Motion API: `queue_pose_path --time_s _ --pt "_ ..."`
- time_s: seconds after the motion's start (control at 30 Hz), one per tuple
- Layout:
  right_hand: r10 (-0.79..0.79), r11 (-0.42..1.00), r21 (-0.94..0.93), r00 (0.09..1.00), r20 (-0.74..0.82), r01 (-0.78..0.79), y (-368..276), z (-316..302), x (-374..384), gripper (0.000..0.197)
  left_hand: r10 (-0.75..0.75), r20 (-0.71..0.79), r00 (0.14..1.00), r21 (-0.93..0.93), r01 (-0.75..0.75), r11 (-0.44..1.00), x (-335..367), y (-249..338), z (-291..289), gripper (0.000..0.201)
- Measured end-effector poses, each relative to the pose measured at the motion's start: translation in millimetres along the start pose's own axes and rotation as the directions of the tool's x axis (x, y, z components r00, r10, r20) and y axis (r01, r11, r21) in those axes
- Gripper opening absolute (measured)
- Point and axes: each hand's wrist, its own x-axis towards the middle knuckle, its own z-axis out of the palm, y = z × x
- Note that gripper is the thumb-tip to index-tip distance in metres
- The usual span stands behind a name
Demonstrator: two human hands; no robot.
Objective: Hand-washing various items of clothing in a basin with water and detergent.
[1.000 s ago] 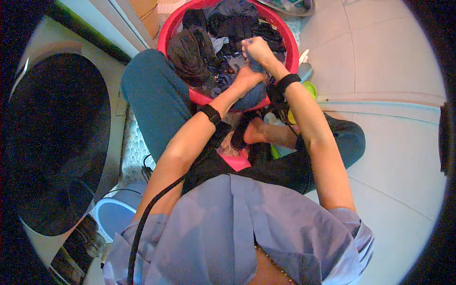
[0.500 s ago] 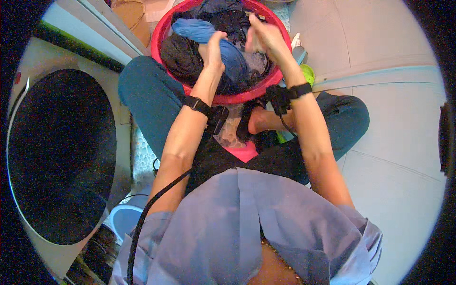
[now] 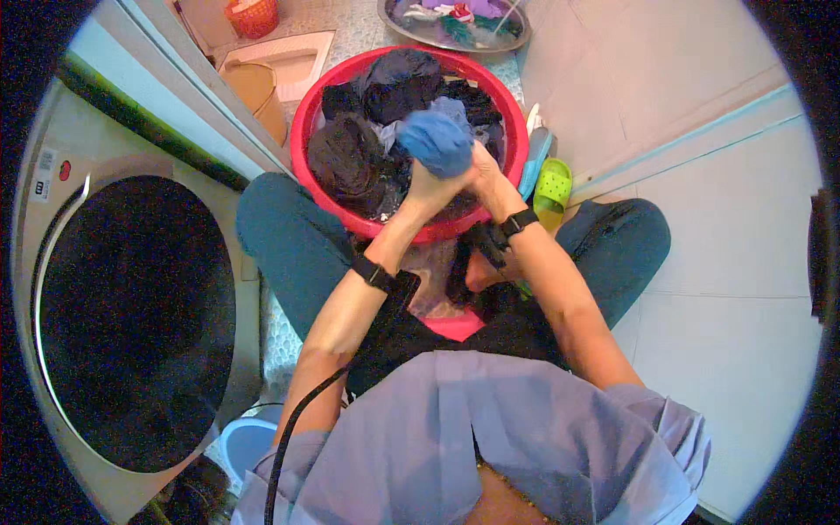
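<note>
Bunched between my two hands is a blue cloth garment (image 3: 435, 140), raised over a red basin (image 3: 304, 179). My left hand (image 3: 430, 190) grips it from below and the left. My right hand (image 3: 483, 171) presses in from the right, its wrist close to the left one; its fingers are partly hidden by the cloth. Dark wet clothes (image 3: 398, 83) fill the far part of the basin, and a dark brown bundle (image 3: 346, 156) lies at its left side. Some water shows around them.
Beyond the basin stands a metal bowl (image 3: 523, 39) with purple, red and green cloth in it. Green clogs (image 3: 553, 185) lie to the right. At left are a washing machine door (image 3: 136, 324), a tan bucket (image 3: 261, 96) and a squat toilet (image 3: 302, 57); a blue bucket (image 3: 248, 442) sits lower left.
My hands were apart, with the blue garment draped down in the basin. Now they are together and the garment is gathered up in them. The view has tilted, showing more beyond the basin.
</note>
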Motion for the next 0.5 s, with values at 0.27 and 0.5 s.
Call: queue_pose_path --time_s 0.27,0.5 --pt "0.12 0.979 -0.189 0.968 0.219 -0.078 -11 -72 -13 0.025 -0.14 0.355 0.924 0.193 0.075 0.978 -11 5 30 0.034" --pt "0.241 0.676 -0.701 0.967 -0.081 -0.227 -4 -57 -37 0.042 -0.32 0.295 0.9 -0.532 0.433 0.728 -33 3 30 0.066"
